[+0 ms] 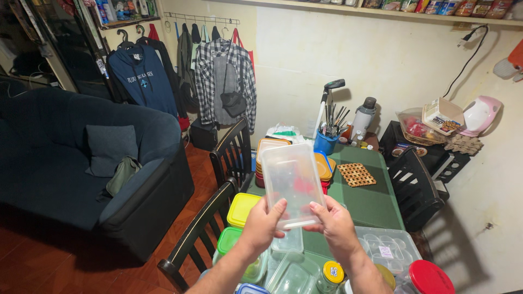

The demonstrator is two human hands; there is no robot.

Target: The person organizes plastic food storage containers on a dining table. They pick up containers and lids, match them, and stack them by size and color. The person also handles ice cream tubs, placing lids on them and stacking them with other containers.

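My left hand [262,224] and my right hand [336,226] hold a clear rectangular plastic container [291,182] by its near edge, tilted up above the green table [370,201]. Through the container a stack of orange and red lidded boxes [324,170] shows behind it. Below my hands lie a yellow lid [242,209], a green-lidded box [228,239], a small clear box [287,243] and a yellow-capped jar [332,274].
A woven trivet [356,174], a blue cup of utensils [326,142] and a grey flask [363,117] stand farther back. A clear egg tray [388,247] and a red-lidded jar [430,277] sit at right. Black chairs [231,152] flank the table; a dark sofa [81,163] stands left.
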